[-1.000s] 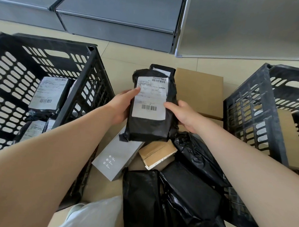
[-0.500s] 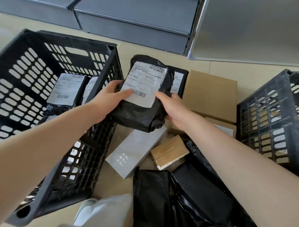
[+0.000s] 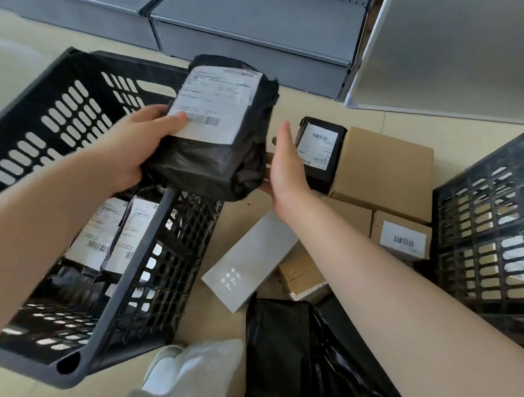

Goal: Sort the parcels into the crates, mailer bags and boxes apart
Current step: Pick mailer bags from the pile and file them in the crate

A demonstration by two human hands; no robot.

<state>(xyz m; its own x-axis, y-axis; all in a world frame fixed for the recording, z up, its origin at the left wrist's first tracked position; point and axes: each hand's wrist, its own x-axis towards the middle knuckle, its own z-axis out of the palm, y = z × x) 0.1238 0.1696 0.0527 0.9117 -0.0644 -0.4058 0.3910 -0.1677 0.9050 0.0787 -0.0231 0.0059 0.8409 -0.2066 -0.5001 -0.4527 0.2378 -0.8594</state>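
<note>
a black mailer bag (image 3: pixel 214 154) is gripped by the left hand (image 3: pixel 130 150), with the thumb pressed on the white shipping label (image 3: pixel 212 103) near its barcode and the fingers curled under the bag. the bag is held tilted in the air, above the right rim of the left crate (image 3: pixel 151 232). its plastic is wrinkled and bulging, and the label covers most of the upper face; the print is too blurred to be read. the right hand (image 3: pixel 286 166) is seen just beside the bag's right edge, with the fingers straight and together, and nothing is held by it. inside the left crate two labelled mailer bags (image 3: pixel 112 236) are laid side by side. on the floor to the right, a small black parcel (image 3: pixel 319 154) is leaned against a brown box (image 3: pixel 385 170), and a grey box (image 3: pixel 252 261) is placed below the right forearm. the right crate (image 3: pixel 487 238) is seen at the edge.
</note>
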